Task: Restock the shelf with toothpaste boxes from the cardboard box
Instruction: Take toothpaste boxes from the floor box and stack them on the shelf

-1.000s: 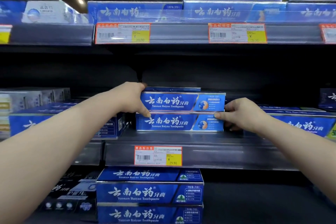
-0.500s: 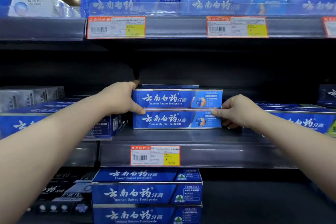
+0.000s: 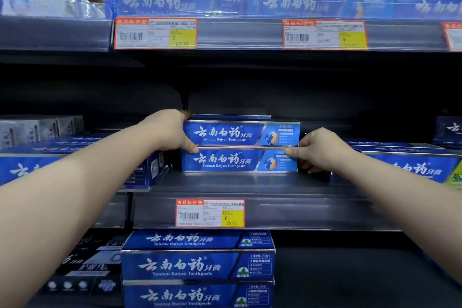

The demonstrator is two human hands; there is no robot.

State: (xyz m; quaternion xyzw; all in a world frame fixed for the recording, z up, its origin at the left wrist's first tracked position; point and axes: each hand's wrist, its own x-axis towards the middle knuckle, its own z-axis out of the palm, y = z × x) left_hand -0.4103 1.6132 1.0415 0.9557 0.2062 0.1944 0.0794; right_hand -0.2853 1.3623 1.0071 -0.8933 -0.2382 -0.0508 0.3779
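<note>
- Scarcely shifted since a second before; kept the same hold
- Gripped left end of upper toothpaste box (image 3: 225,134) with left hand (image 3: 167,132), fingers curled round it, thumb at the seam below
- Pinched right end of lower toothpaste box (image 3: 225,161) with right hand (image 3: 322,150), thumb on its front
- Left both boxes stacked on middle shelf (image 3: 312,212), set back from price tag (image 3: 210,213)

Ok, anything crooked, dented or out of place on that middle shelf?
Nothing stands out. The top box sits level and nearly flush on the bottom box, both undented, print facing out. The left hand grips the top box's end, the right hand the bottom one's.
</note>
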